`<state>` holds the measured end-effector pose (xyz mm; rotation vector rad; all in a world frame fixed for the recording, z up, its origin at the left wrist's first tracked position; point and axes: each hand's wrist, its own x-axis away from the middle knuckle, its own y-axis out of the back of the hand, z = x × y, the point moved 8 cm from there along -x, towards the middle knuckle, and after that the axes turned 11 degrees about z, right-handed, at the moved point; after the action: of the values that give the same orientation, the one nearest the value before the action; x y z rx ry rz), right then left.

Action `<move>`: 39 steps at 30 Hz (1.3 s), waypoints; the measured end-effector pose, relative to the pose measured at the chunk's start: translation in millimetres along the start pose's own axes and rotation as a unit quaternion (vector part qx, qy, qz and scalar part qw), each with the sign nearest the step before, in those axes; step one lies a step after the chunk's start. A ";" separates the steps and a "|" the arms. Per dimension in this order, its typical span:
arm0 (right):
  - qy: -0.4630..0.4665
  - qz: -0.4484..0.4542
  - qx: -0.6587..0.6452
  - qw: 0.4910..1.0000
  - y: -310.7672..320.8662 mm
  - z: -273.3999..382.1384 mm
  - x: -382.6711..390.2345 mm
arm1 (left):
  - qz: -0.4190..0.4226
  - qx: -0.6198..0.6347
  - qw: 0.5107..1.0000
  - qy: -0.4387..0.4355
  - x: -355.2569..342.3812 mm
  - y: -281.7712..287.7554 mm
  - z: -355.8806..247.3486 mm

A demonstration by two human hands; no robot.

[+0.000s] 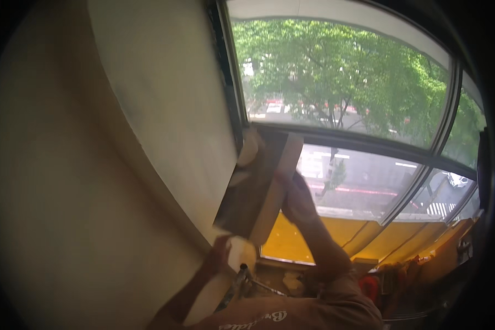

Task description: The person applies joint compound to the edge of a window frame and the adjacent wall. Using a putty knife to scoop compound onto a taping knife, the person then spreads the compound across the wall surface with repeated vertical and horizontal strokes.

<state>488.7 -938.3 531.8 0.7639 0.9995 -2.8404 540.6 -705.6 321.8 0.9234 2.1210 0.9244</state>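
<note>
In front of me, tilted against the corner of wall and window, is a long brown box-like piece point(246, 192). Its broad face is dark and its right side is a lighter tan. My right hand point(300, 201) grips that lighter side about halfway along, fingers partly hidden and blurred. Down at the lower end, my left hand point(221, 250) holds the piece by its corner, beside a pale rounded part point(241, 252). A similar pale shape point(250, 148) shows at the upper end. Motion blur hides the finer details.
A plain pale wall point(170, 99) rises close on the left. Ahead and right are dark-framed windows point(341, 132) with trees and a road outside. Yellow sheeting point(363, 236) covers their lower part. Below me stands a metal pole or stand point(243, 268), with cluttered items at the lower right.
</note>
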 end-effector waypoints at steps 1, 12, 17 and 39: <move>0.070 0.035 0.110 0.991 -11.2 20.5 -34.6 | -0.017 -0.005 1.000 0.016 19.1 -13.9 15.9; 0.250 -0.011 0.675 0.694 11.2 79.8 -346.4 | -0.062 0.119 0.978 0.162 114.7 -31.6 53.6; 0.204 -0.007 0.567 0.798 -7.3 52.8 -370.0 | -0.115 0.117 0.973 0.163 138.6 -25.8 75.2; -0.044 0.409 0.516 0.751 -149.9 -35.3 3.1 | 0.050 0.733 0.658 0.163 122.5 7.3 38.9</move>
<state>473.0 -798.0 593.5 0.7658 -0.8903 -2.3024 505.4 -591.7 273.4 1.6184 2.9700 -1.0349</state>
